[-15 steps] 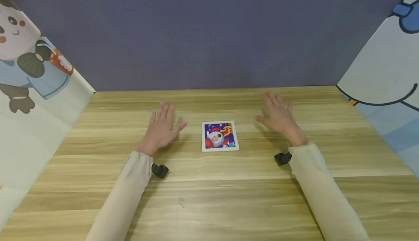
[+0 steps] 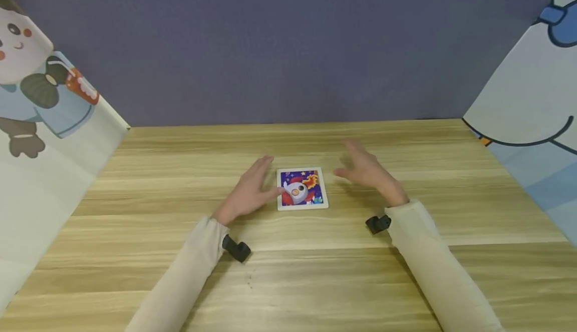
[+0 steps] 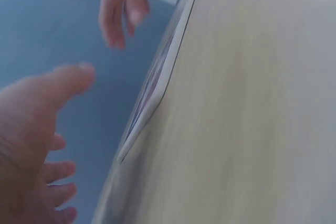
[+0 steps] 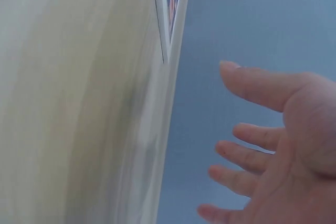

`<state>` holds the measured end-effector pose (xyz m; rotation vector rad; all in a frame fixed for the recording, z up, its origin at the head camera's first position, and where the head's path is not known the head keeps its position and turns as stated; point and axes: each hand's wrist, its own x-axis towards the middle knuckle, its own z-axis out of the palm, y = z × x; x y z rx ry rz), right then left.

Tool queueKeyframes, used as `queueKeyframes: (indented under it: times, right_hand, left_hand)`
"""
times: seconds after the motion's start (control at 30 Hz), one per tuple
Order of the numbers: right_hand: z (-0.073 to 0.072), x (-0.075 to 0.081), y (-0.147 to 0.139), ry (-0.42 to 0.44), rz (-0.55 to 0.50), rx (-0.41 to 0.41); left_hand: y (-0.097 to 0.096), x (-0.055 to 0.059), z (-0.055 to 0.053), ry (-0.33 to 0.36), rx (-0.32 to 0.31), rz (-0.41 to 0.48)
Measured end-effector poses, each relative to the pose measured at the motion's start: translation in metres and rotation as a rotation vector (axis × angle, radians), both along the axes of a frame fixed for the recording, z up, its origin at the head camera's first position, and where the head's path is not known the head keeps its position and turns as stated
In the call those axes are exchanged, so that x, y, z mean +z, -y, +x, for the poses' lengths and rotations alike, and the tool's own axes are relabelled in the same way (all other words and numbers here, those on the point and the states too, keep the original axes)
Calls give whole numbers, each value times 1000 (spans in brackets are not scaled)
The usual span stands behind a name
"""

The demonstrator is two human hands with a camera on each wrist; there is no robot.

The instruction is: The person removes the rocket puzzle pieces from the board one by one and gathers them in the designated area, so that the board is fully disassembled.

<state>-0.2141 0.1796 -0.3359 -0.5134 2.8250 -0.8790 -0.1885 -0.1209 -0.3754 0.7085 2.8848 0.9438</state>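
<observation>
A square picture puzzle (image 2: 303, 189) with a white frame and a cartoon rocket on a purple starry ground lies flat on the wooden table. My left hand (image 2: 248, 192) is at its left side, thumb tip overlapping the frame's left edge in the head view. To the right, my right hand (image 2: 364, 170) hovers a short way off, thumb pointing at the puzzle. Both hands hold nothing, and their fingers are extended and spread from the thumb. In the left wrist view the puzzle's white edge (image 3: 168, 72) shows side-on; in the right wrist view one corner (image 4: 167, 45) appears.
The wooden table (image 2: 288, 272) runs back to a dark blue-grey panel (image 2: 288, 46). Side walls with cartoon prints stand at left (image 2: 45, 86) and right (image 2: 532, 91). Each wrist carries a small black camera, left (image 2: 236, 248) and right (image 2: 377, 224).
Both hands have moved inward toward the puzzle, the left one farther, turning from palm-down to more edge-on. The puzzle stays in place on the table.
</observation>
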Motion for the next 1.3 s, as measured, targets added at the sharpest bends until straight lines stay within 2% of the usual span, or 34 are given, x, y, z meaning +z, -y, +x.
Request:
queueKeyframes:
  times: [0.2,0.37,0.47,0.57,0.83,1.03,1.3]
  right_hand:
    - [0,-4,14,7,-59,73]
    - [-1,-10,21,43,-17,114]
    - [-1,-11,24,32,13,138]
    - [-2,-12,26,16,15,154]
    - [-3,-18,29,47,26,189]
    - [-3,-22,31,29,42,193]
    - [-5,-19,33,-19,85,214]
  left_hand:
    - [-21,-13,10,-42,-14,99]
    - [-33,-23,16,-123,-21,83]
    - [-37,-27,17,-184,-45,56]
    - [-39,-28,18,-214,-68,25]
    - [-39,-28,17,-208,-109,-83]
    - [-39,-27,18,-207,-125,-108]
    - [-39,-26,16,-196,-104,-131]
